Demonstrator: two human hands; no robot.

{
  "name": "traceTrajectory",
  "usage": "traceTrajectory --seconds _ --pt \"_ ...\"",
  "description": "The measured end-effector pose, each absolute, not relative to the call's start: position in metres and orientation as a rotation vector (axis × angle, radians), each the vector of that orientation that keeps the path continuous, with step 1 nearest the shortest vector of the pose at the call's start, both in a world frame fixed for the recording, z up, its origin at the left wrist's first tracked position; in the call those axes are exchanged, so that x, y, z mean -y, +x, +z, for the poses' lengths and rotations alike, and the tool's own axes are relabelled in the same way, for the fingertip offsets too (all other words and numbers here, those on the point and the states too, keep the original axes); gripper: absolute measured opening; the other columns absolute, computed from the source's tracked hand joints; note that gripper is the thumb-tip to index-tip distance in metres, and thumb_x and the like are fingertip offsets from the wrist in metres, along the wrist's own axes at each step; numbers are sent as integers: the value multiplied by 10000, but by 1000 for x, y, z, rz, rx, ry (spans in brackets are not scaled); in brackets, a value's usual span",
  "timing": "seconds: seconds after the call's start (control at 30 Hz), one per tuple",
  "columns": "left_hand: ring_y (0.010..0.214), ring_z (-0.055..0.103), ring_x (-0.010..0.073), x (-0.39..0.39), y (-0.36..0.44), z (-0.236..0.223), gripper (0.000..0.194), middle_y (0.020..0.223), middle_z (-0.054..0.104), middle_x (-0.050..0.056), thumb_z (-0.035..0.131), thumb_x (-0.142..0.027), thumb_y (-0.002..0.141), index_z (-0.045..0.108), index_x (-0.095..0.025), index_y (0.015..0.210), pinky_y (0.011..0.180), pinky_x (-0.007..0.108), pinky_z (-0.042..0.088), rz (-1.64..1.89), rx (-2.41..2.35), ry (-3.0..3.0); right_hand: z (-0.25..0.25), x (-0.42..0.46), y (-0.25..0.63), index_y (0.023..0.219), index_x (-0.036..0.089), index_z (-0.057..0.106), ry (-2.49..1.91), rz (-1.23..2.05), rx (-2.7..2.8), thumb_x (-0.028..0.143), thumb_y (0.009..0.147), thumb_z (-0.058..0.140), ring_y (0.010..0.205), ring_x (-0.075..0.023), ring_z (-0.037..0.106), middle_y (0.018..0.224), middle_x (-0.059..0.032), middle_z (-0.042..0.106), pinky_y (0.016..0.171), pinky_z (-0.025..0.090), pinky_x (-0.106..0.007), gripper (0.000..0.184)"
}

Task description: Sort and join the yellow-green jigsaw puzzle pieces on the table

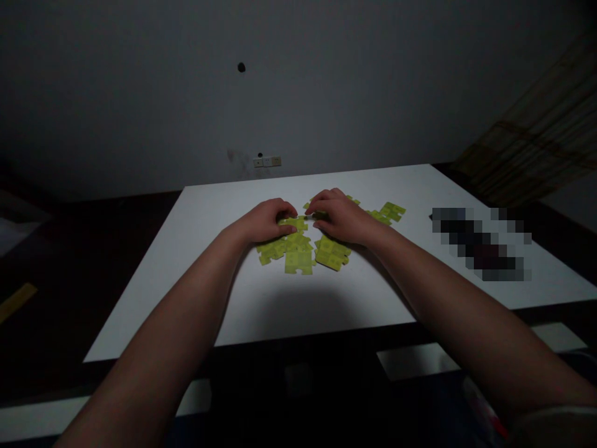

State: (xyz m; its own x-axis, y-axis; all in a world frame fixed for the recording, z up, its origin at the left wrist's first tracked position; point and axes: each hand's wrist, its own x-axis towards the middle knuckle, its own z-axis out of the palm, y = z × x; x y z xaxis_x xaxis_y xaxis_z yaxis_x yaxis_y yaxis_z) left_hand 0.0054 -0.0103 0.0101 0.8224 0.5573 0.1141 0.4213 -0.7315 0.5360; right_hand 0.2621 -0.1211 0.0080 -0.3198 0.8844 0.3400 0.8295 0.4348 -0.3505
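Note:
Yellow-green jigsaw puzzle pieces lie in a loose heap around both my hands on a white table (186, 249). My left hand (268, 221) curls over the heap's left side, thumb and fingers at the edges of a puzzle piece (300, 222). Across a small gap, my right hand (340, 216) arches palm down, with its thumb and fingers apart and no piece clearly held. Below the right hand is a thicker-looking puzzle piece or stack (332, 253). Closer to me, another puzzle piece (298, 260) lies flat. The right palm hides some pieces.
More puzzle pieces (392, 211) lie beyond my right wrist. A blurred-out dark object (480, 246) rests on the table's right side. Behind the table stands a grey wall with sockets (267, 162). A striped curtain (527, 137) hangs at the right.

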Motion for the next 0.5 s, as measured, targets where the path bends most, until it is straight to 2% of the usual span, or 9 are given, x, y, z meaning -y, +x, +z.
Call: traceTrajectory --seconds 0.13,0.37,0.5 --pt "980 748 273 11 7 9 307 1056 801 66 762 -386 897 830 -253 1166 951 433 598 413 -747 2468 6 118 262 1230 243 839 -1417 173 2145 137 967 632 1282 -339 624 1287 -138 731 1159 492 -503 351" --pt "986 740 255 6 5 5 242 1098 795 75 712 -256 902 840 -229 1106 984 415 602 581 -842 2492 9 118 260 1207 219 850 -1357 206 2051 80 893 604 1214 -312 689 1286 -137 737 1119 543 -474 423" --pt "1016 736 261 0 3 1 240 1093 791 78 681 -207 909 844 -224 1085 1013 419 586 631 -878 2553 9 119 259 1177 227 846 -1328 187 2033 93 892 622 1187 -312 706 1256 -129 745 1108 555 -478 387"
